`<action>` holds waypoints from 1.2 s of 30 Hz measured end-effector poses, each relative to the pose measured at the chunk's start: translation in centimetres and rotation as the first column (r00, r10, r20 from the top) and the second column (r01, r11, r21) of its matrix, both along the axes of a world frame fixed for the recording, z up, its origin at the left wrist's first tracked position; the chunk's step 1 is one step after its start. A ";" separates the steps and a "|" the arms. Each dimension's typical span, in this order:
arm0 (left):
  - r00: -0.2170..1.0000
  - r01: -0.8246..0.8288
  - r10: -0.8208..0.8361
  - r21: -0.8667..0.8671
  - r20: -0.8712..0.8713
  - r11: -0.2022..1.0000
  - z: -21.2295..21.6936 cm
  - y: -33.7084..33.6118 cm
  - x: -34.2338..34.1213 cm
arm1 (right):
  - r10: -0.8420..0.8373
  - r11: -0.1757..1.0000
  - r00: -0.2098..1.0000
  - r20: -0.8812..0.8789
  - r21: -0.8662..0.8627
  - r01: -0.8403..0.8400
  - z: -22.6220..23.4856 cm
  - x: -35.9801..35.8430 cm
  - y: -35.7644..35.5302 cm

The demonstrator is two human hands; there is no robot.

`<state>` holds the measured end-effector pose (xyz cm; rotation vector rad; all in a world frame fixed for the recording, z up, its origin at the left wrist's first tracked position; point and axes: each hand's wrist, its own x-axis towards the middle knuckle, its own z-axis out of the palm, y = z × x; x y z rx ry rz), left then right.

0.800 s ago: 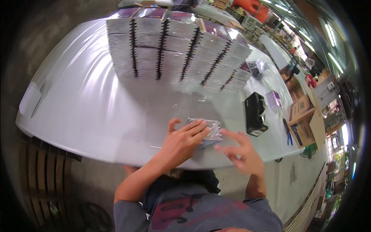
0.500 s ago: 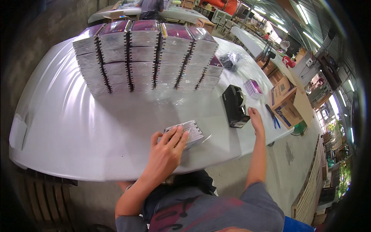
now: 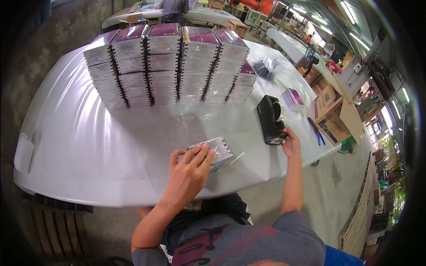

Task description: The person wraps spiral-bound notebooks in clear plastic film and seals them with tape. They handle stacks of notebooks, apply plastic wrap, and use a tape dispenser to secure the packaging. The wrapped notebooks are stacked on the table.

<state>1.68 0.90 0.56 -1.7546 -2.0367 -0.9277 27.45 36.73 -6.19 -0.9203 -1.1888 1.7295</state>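
My left hand (image 3: 191, 167) lies over a small stack of spiral-bound notebooks (image 3: 220, 150) in clear wrap near the table's front edge. Its fingers curl over the top and hold the stack; they hide its left part. A thin clear strip (image 3: 238, 157) lies just right of the stack. To the right stands a black tape dispenser (image 3: 268, 119) with a pale tape roll (image 3: 278, 111). My right hand (image 3: 291, 144) is closed at the dispenser's near end, fingertips pinched together against it. What lies between them is too small to make out.
Tall rows of wrapped spiral notebooks (image 3: 164, 62) stand at the back of the white-covered table (image 3: 71, 155). On the right are a small notebook stack (image 3: 293, 99), blue-handled scissors (image 3: 317, 131), a clear bag with dark contents (image 3: 265, 68) and an open cardboard box (image 3: 330, 117). A person (image 3: 173, 9) works behind.
My right hand has moved slightly left and down, and its fingertips now meet the dispenser's near end. My left hand stays on the notebook stack. The view has shifted a little.
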 end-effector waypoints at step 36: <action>0.970 0.069 -0.119 0.227 0.213 0.971 -2.0 0.3 -0.7 | 0.557 0.820 0.829 -0.056 -0.120 -0.559 7.4 -14.9 -24.9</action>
